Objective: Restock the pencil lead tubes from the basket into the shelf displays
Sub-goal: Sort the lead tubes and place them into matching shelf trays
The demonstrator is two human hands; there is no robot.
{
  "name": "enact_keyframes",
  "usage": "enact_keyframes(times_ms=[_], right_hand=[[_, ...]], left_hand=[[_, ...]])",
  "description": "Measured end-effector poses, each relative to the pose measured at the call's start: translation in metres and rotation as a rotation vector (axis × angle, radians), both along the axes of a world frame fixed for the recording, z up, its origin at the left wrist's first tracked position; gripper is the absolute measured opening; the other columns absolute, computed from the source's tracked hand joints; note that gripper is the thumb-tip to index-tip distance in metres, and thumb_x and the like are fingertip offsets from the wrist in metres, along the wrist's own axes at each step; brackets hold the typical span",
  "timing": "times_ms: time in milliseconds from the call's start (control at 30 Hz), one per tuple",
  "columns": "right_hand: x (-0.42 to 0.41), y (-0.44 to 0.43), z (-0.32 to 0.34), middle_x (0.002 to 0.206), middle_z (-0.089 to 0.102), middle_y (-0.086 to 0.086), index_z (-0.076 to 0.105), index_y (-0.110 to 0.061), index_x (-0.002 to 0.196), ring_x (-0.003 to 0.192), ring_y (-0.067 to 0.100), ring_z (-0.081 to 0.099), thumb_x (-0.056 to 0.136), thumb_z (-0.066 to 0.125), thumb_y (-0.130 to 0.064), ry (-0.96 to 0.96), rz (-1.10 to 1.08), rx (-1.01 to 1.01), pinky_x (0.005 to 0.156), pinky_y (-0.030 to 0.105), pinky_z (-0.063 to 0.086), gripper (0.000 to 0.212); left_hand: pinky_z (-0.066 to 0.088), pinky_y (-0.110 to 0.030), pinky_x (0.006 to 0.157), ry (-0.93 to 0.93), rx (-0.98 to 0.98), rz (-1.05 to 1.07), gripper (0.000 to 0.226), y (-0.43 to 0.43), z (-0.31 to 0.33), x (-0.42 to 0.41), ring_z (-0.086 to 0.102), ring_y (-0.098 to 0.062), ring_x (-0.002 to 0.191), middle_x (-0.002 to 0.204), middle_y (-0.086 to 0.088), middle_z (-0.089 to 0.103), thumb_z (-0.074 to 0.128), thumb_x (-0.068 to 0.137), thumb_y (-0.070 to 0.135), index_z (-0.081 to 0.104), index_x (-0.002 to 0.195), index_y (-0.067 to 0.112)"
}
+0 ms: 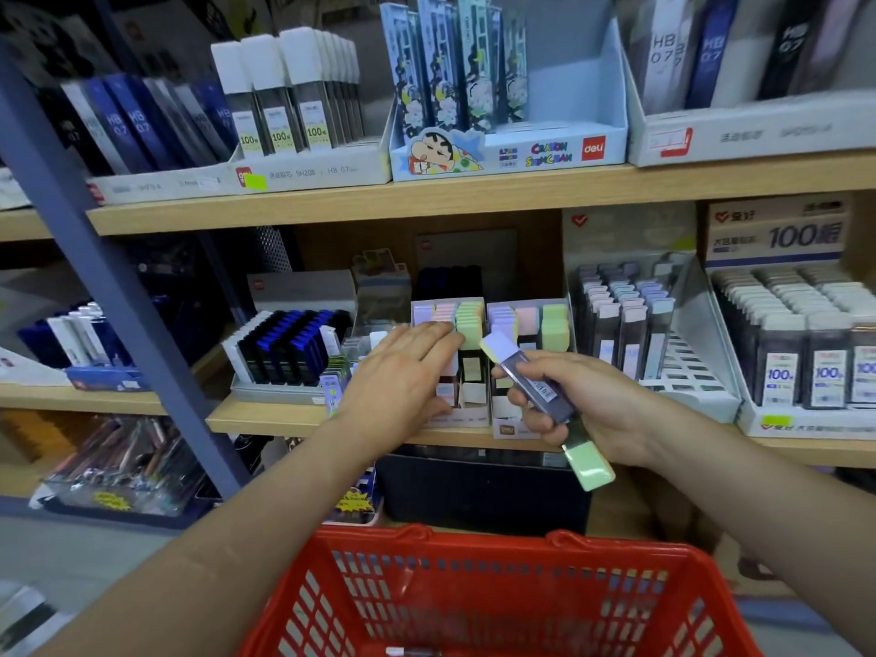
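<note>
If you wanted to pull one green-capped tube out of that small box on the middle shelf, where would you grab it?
Probably by its green cap, pinched from above on its two flat faces and lifted straight up. Only the caps stand clear of the box; the tubes are packed side by side, so their bodies are walled in. The left hand rests on the neighbouring caps.

- Left hand (403, 372): arm reaching forward, palm down, fingers (438, 330) extended flat and together.
- Right hand (576, 400): arm reaching in, fingers curled closed around tubes (540, 386), thumb on top.
</note>
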State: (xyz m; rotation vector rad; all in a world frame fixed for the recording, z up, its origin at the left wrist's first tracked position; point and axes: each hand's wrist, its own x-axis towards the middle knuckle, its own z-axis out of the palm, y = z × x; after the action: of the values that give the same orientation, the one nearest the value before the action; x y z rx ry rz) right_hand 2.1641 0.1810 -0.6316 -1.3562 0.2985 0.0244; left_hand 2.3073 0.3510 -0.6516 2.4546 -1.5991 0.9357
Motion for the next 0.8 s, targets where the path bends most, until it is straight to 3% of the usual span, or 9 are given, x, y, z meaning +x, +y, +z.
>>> enact_keyframes(times_ms=[100, 200, 300, 433, 533, 667, 733, 800], right_hand=[[-0.005, -0.001, 0.000, 0.068, 0.057, 0.006, 0.066, -0.010, 0.113, 0.047, 0.015, 0.051, 0.100, 0.053, -0.025, -0.024, 0.026, -0.050, 0.037, 0.019, 0.034, 0.024], [-0.009, -0.002, -0.002, 0.066, 0.057, 0.005, 0.066, -0.011, 0.111, 0.045, 0.013, 0.050, 0.096, 0.056, -0.031, -0.024, 0.043, -0.075, 0.037, 0.018, 0.033, 0.027], [-0.011, -0.004, -0.001, 0.064, 0.052, 0.005, 0.064, -0.011, 0.101, 0.041, 0.010, 0.043, 0.086, 0.060, -0.038, -0.025, 0.105, 0.012, 0.037, 0.017, 0.028, 0.031], [-0.013, -0.006, 0.004, 0.058, 0.045, 0.002, 0.060, -0.013, 0.094, 0.035, 0.008, 0.036, 0.091, 0.052, -0.041, 0.007, 0.207, 0.168, 0.034, 0.017, 0.026, 0.029], [-0.015, -0.005, 0.007, 0.059, 0.042, 0.001, 0.060, -0.015, 0.089, 0.034, 0.006, 0.034, 0.096, 0.045, -0.047, 0.017, 0.312, 0.164, 0.034, 0.017, 0.025, 0.036], [-0.017, -0.004, 0.014, 0.070, 0.053, 0.006, 0.067, -0.014, 0.099, 0.039, 0.009, 0.037, 0.090, 0.049, -0.056, 0.003, 0.295, 0.030, 0.036, 0.018, 0.024, 0.047], [-0.019, -0.010, 0.018, 0.076, 0.059, 0.008, 0.065, -0.011, 0.110, 0.042, 0.010, 0.041, 0.092, 0.049, -0.054, -0.019, 0.281, -0.065, 0.036, 0.017, 0.027, 0.049], [-0.021, -0.013, 0.021, 0.081, 0.063, 0.011, 0.064, -0.011, 0.112, 0.043, 0.011, 0.044, 0.095, 0.051, -0.043, -0.055, 0.279, -0.183, 0.037, 0.018, 0.029, 0.039]], left_hand=[[0.039, -0.038, 0.105, 0.060, 0.011, 0.002, 0.088, 0.001, 0.002, -0.001, 0.047, -0.025, 0.126, 0.137, -0.006, 0.051, 0.082, 0.067, 0.043, 0.044, 0.140, 0.015], [0.029, -0.035, 0.113, 0.233, -0.039, -0.012, 0.084, 0.003, 0.010, -0.003, 0.033, -0.021, 0.137, 0.149, -0.003, 0.038, 0.071, 0.080, 0.047, 0.032, 0.149, 0.018], [0.031, -0.028, 0.113, 0.501, -0.212, -0.113, 0.070, 0.007, 0.029, -0.015, 0.035, -0.011, 0.137, 0.150, 0.003, 0.039, 0.069, 0.085, 0.026, 0.037, 0.147, 0.023], [0.055, -0.035, 0.090, 0.943, -0.325, -0.226, 0.043, 0.005, 0.056, -0.040, 0.067, -0.012, 0.097, 0.123, 0.008, 0.063, 0.071, 0.085, 0.013, 0.062, 0.123, 0.032], [0.059, -0.040, 0.079, 1.159, -0.431, -0.248, 0.017, -0.001, 0.068, -0.049, 0.070, -0.024, 0.082, 0.094, -0.004, 0.074, 0.075, 0.078, 0.014, 0.075, 0.095, 0.017], [0.054, -0.023, 0.059, 1.208, -0.605, -0.228, 0.005, -0.008, 0.072, -0.049, 0.062, -0.012, 0.058, 0.071, -0.008, 0.072, 0.076, 0.079, 0.011, 0.073, 0.082, 0.014], [0.052, -0.021, 0.056, 1.155, -0.623, -0.197, 0.005, -0.009, 0.072, -0.046, 0.061, -0.009, 0.056, 0.070, -0.007, 0.072, 0.075, 0.081, 0.012, 0.074, 0.082, 0.017], [0.053, -0.020, 0.061, 1.157, -0.627, -0.197, 0.010, -0.009, 0.072, -0.044, 0.064, -0.008, 0.061, 0.073, -0.003, 0.073, 0.075, 0.081, 0.011, 0.074, 0.086, 0.020]])
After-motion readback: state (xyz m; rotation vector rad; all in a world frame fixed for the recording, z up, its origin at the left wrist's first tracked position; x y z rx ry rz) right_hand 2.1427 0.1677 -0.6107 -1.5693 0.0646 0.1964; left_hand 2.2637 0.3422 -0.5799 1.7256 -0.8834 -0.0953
